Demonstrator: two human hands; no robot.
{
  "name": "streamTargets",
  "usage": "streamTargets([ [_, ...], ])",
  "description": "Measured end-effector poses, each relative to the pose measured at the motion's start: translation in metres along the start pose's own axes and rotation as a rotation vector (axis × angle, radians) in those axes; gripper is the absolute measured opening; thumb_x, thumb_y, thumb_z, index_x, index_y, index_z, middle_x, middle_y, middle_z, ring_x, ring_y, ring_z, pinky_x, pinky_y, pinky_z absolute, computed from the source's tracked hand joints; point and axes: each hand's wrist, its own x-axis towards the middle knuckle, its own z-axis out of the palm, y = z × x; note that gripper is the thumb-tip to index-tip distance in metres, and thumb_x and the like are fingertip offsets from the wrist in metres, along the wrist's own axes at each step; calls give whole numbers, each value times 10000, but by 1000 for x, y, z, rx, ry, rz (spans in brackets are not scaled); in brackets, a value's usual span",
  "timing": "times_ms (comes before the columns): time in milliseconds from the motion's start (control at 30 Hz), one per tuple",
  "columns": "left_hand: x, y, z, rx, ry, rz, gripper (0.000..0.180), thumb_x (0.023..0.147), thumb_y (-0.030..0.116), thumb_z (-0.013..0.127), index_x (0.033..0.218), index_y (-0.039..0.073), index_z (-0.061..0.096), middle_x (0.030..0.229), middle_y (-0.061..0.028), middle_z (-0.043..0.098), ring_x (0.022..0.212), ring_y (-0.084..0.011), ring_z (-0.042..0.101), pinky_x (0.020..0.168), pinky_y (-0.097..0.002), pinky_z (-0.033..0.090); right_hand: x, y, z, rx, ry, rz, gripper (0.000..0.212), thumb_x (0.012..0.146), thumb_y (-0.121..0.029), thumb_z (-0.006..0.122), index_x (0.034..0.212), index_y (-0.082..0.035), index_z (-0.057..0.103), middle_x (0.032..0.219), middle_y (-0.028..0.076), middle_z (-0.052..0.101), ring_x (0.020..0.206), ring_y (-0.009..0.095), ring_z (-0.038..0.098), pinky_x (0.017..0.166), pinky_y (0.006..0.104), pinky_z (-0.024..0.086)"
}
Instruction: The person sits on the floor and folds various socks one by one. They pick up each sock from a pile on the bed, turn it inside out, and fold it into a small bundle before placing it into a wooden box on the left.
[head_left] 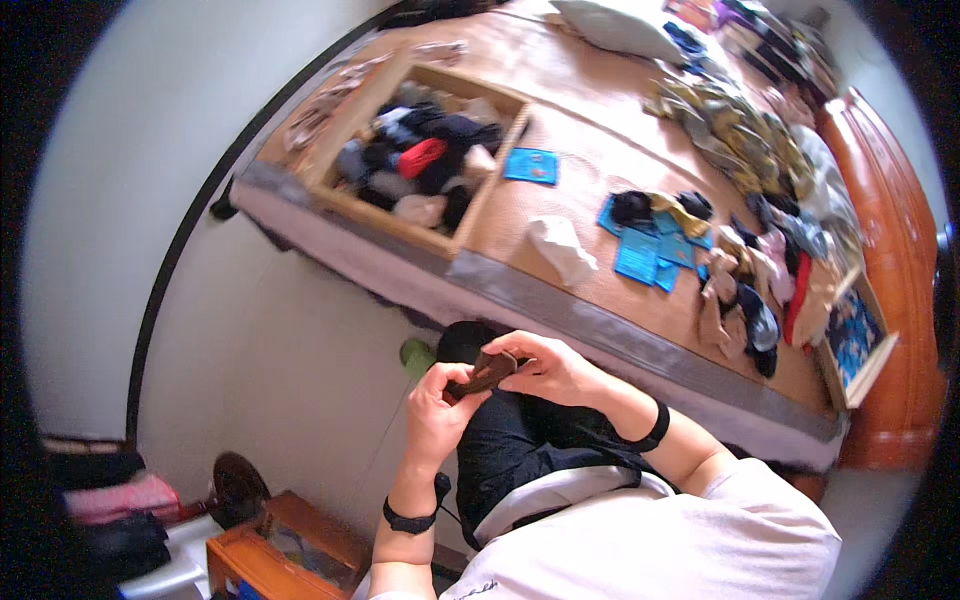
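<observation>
Both hands (500, 390), soft brown folded sock (484, 375)

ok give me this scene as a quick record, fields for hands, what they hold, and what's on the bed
left hand: grips the lower end of a small dark brown item, likely a sock
right hand: pinches its upper end
wrists: a black band on each
bed: mat-covered, in front of the person
wooden drawer: on the bed, full of rolled socks
white sock: lies alone on the mat
blue packets: beside a clothes pile
</observation>
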Motion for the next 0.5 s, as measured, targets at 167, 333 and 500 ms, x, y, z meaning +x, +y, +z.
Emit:
streamTargets([
  [167,2,29,62,-371,-316,-50,156,874,90,679,947,13,566,1092,-83,619,836,-128,597,698,-241,502,-77,18,-45,358,124,-228,281,869,89,582,1115,-21,502,1179,98,551,1103,164,550,946,321,469],
  [333,-1,53,101,-92,-274,157,170,907,140,654,917,10,545,960,-96,682,787,-116,615,671,-226,495,-120,-4,-68,131,130,-115,346,854,-27,671,1170,-52,535,1075,54,554,986,121,550,813,273,503],
  [500,-3,57,127,-60,-114,95,195,951,197,602,943,27,506,791,-20,632,702,-79,567,637,-221,471,-140,2,-87,-79,53,-120,206,852,-72,699,1032,-15,616,1010,35,527,896,115,526,721,251,491],
])
